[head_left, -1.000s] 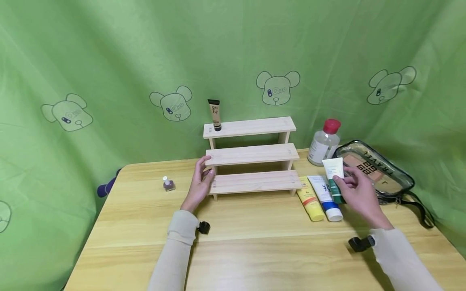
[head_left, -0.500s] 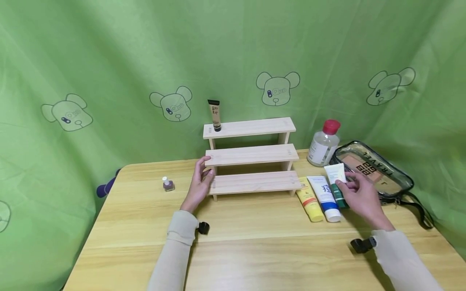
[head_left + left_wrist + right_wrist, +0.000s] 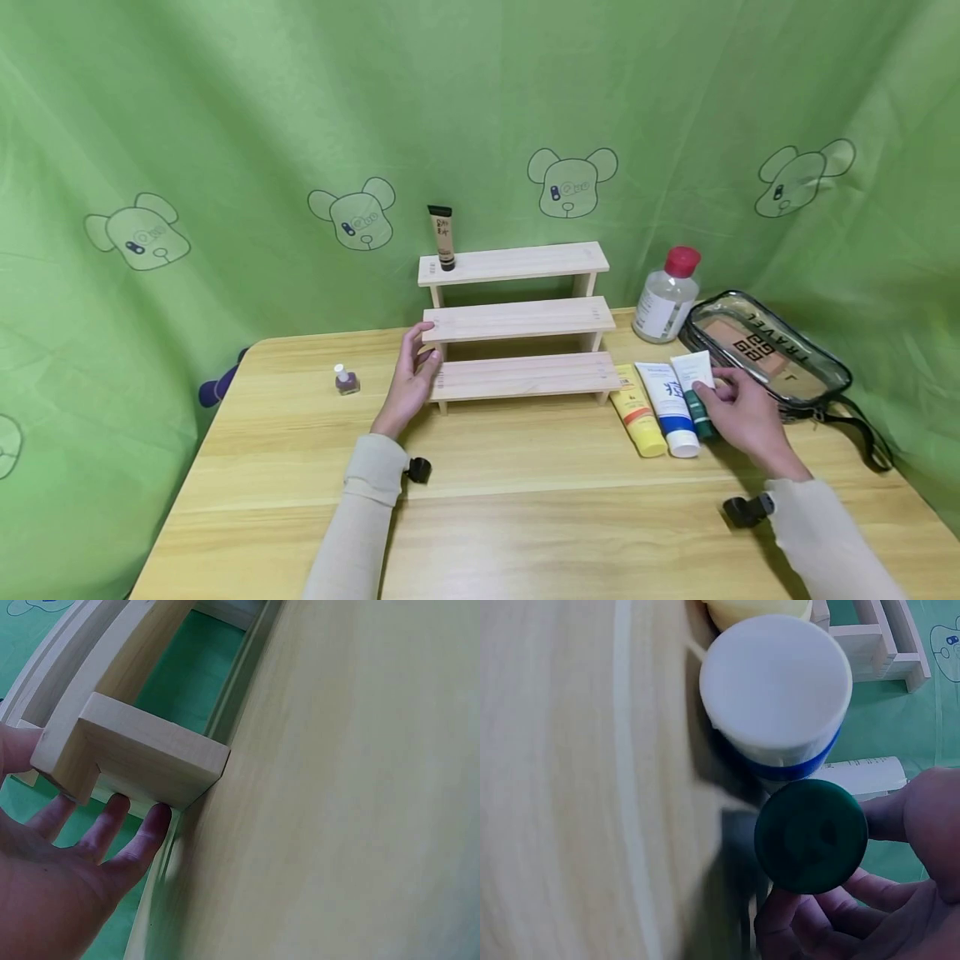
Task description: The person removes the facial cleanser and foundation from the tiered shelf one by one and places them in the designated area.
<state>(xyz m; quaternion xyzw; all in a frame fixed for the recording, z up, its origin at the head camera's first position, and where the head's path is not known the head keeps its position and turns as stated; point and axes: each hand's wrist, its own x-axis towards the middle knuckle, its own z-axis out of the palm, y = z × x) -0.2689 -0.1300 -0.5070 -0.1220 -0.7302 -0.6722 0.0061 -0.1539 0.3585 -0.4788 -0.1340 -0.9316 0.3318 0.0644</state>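
Lowered since earlier, the white-and-green squeeze tube [image 3: 688,377] is just beside a white-and-blue tube [image 3: 666,402]. Whether a tan patch [image 3: 729,335] is inside the clear black-edged plastic pouch [image 3: 813,379] is unclear. Both hands are half-curled: the right hand [image 3: 746,412] pinches and partly hides the first tube; the left hand [image 3: 409,387] grips a pale wooden three-tier stand's [image 3: 525,377] end.
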